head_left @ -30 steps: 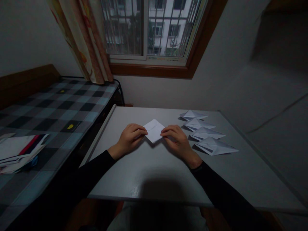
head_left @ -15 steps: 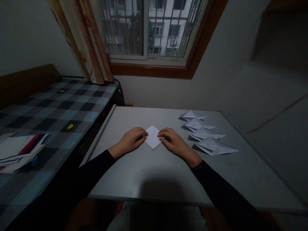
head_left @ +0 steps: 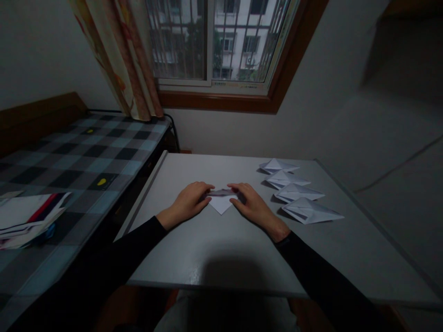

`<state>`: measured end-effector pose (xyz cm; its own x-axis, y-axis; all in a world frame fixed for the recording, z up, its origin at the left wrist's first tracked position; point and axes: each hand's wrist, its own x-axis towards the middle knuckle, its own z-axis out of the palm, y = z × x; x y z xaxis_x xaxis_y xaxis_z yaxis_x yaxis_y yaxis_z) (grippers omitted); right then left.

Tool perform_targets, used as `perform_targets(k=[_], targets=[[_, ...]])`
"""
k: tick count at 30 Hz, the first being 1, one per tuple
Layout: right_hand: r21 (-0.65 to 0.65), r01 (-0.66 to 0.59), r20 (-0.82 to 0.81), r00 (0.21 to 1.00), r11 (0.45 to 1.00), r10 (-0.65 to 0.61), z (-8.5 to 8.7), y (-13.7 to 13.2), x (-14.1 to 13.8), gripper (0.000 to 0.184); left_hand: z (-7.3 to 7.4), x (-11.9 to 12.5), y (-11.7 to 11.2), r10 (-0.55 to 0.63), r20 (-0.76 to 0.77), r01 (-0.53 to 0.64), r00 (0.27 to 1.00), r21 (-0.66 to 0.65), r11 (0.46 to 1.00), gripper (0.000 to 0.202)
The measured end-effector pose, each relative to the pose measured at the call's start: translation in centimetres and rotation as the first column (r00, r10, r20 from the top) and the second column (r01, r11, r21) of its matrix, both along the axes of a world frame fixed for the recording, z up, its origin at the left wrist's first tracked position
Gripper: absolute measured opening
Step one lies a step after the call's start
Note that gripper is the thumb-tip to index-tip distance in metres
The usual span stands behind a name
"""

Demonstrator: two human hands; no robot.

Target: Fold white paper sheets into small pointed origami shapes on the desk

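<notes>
A small folded white paper (head_left: 221, 204) lies on the table between my hands, one corner pointing at me. Its upper part is bent up along a crosswise line, leaving a shaded flap toward the window. My left hand (head_left: 190, 199) pinches the paper's left side, thumb low and fingertips on the raised flap. At the opposite side, my right hand (head_left: 249, 203) grips the paper in the same way. Both sets of fingertips partly cover the paper's side corners.
Several folded white paper shapes (head_left: 306, 210) stand in a row on the right of the white table (head_left: 166, 258). To the left is a bed with a checked cover (head_left: 114, 152), with a stack of papers (head_left: 31, 216) on it. A window (head_left: 224, 41) and curtain (head_left: 128, 69) are behind.
The far half of the paper, flat before as a full diamond, has been lifted and bent toward me. My fingertips have shifted slightly; the row of folded shapes stays put.
</notes>
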<state>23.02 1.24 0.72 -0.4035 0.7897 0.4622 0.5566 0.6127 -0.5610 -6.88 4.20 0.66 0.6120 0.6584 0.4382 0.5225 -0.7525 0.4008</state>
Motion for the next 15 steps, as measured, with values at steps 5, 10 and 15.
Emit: perform_targets(k=[5, 10, 15], targets=[[0.135, -0.124, 0.143, 0.984, 0.983, 0.104, 0.9, -0.4, -0.4, 0.036, 0.2, -0.1, 0.0, -0.146, -0.053, 0.150, 0.988, 0.066, 0.987, 0.023], [0.115, -0.152, 0.202, 0.971, 0.982, 0.127, 1.2, -1.2, -0.6, 0.048, 0.3, -0.2, -0.6, -0.243, -0.074, 0.246, 0.967, 0.028, 0.969, 0.038], [0.059, -0.119, 0.262, 0.960, 0.991, 0.099, 0.7, -2.5, -1.9, 0.053, 0.6, -0.2, -1.6, -0.259, -0.154, 0.256, 0.954, -0.040, 0.966, 0.063]])
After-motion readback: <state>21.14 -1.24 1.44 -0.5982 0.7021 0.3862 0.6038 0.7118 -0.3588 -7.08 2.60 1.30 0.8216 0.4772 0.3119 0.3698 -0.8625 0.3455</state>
